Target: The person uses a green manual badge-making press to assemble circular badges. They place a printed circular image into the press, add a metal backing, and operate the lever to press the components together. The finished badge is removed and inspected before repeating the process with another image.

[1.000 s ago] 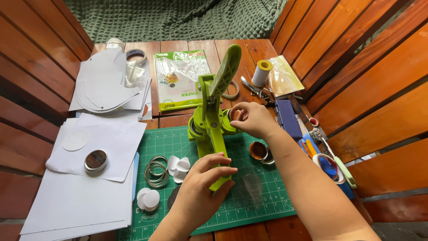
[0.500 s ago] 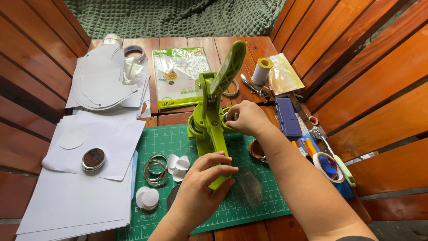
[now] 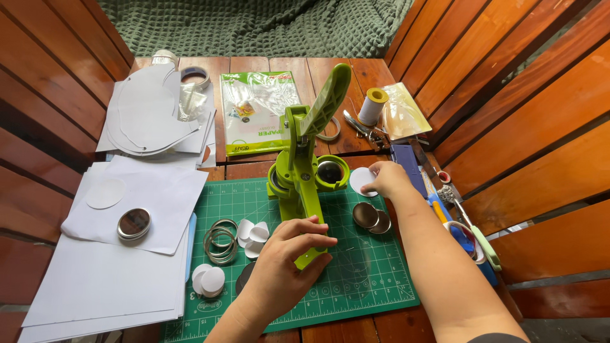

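Two packages on the bench: flat rectangular clear packet with green border and white contents (image 3: 257,111) behind the green press, lying flat; crumpled clear yellowish plastic bag (image 3: 403,114) at right rear, just beside the thread spool; no signs or screens.

- The green press (image 3: 304,171) stands upright mid-mat, its raised lever (image 3: 327,101) blocking the air above its dies
- The left hand (image 3: 286,267) rests on the press base, covering the mat's centre
- Bare green mat (image 3: 375,273) lies open at the front right
- Metal shells (image 3: 372,217) sit just beside the right hand (image 3: 389,179)
- Rings (image 3: 220,241) and paper discs (image 3: 210,279) crowd the mat's left part
- Tools (image 3: 457,222) line the right edge
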